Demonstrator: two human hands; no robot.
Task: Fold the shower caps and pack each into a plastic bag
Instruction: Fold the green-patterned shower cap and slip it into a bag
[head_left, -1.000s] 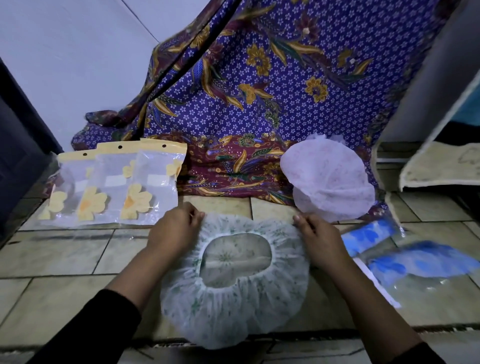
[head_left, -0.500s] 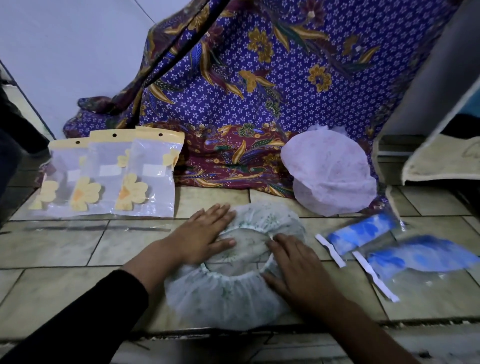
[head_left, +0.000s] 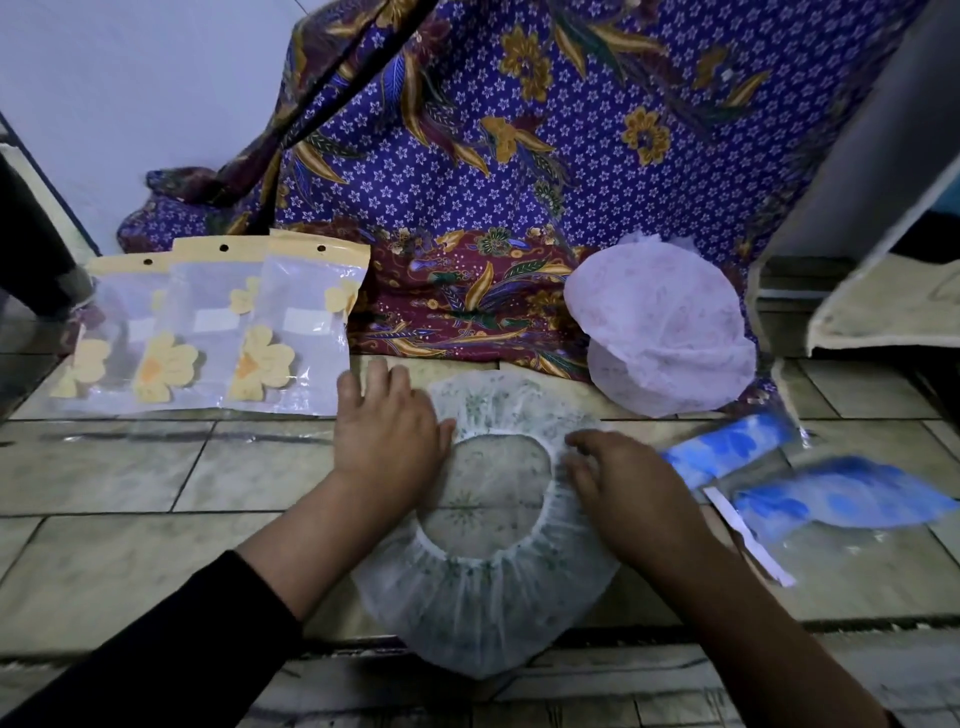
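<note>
the shower cap lies centre frame on the tiled floor, elastic opening up. the left hand presses flat on its left rim, fingers straight. the right hand rests on the right rim, fingers loose, grasping nothing. 3 plastic bags with yellow flowers lie centre left, a pile of white caps centre right.
</note>
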